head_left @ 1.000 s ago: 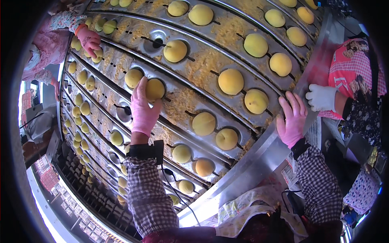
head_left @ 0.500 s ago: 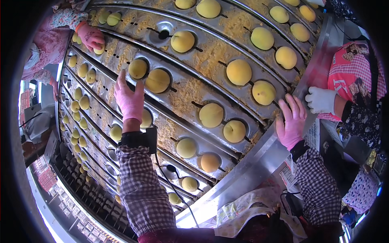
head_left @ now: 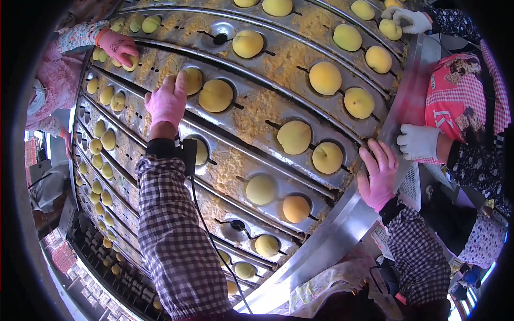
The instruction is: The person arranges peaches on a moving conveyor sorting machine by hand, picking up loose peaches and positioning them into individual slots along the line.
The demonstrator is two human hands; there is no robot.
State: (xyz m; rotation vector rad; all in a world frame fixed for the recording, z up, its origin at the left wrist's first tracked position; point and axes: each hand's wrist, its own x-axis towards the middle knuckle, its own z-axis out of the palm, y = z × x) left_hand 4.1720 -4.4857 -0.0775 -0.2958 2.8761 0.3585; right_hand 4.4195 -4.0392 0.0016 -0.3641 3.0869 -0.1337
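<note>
My left hand [head_left: 167,102], in a pink glove, reaches over the metal conveyor [head_left: 251,115]. Its fingers are curled, with the thumb against the left side of a yellow-green peach [head_left: 193,81] in a cup; some fingertips are hidden. Right beside that fruit sits a second peach [head_left: 216,96]. My right hand [head_left: 379,174], also pink-gloved, rests on the metal side rail [head_left: 350,211] with fingers apart and nothing in them. Nearest to it in the cups are a peach [head_left: 327,158] and another peach [head_left: 359,102].
A co-worker's pink-gloved hand [head_left: 119,47] touches fruit at the upper left. On the right, a person's white-gloved hand [head_left: 420,142] is near the rail, while another white-gloved hand [head_left: 409,20] is at a peach. A black cable [head_left: 206,230] trails from my left wrist.
My left hand has moved up a little and its spread fingers have curled against the peach. A white-gloved hand has come over a peach at the upper right.
</note>
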